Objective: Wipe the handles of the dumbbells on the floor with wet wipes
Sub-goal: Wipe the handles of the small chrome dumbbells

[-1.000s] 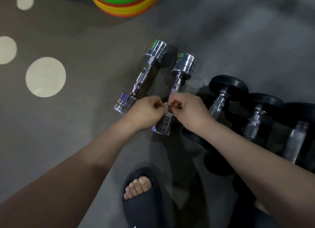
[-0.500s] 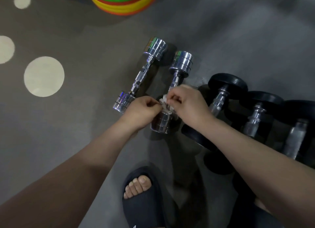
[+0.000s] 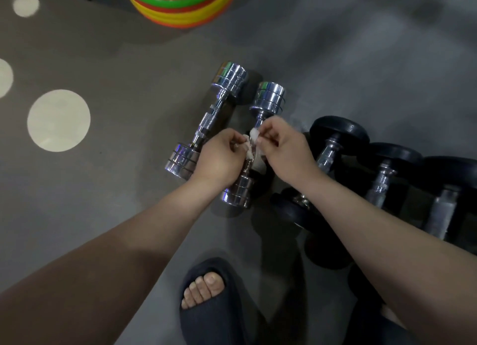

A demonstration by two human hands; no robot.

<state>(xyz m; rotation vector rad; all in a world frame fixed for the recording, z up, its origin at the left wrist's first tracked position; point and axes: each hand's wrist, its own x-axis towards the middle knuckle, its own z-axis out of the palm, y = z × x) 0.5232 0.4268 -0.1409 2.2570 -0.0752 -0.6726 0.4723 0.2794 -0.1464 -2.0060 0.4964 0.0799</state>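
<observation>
Two chrome dumbbells lie side by side on the grey floor, the left chrome dumbbell (image 3: pixel 206 121) bare and the right chrome dumbbell (image 3: pixel 269 97) partly hidden under my hands. A small white wet wipe (image 3: pixel 254 143) sits over the right one's handle. My left hand (image 3: pixel 220 160) pinches the wipe's left side and my right hand (image 3: pixel 285 148) pinches its upper right side. Both hands hover just above that handle.
A row of black dumbbells (image 3: pixel 338 133) with metal handles lies to the right, close to my right forearm. A stack of coloured weight plates (image 3: pixel 180 4) stands at the top. My foot in a dark slipper (image 3: pixel 209 298) is at the bottom centre. Pale round spots (image 3: pixel 58 120) mark the floor at left.
The wipe has spread out wider between my hands. My right hand has moved up along the right chrome dumbbell's handle, and my left hand has shifted only slightly.
</observation>
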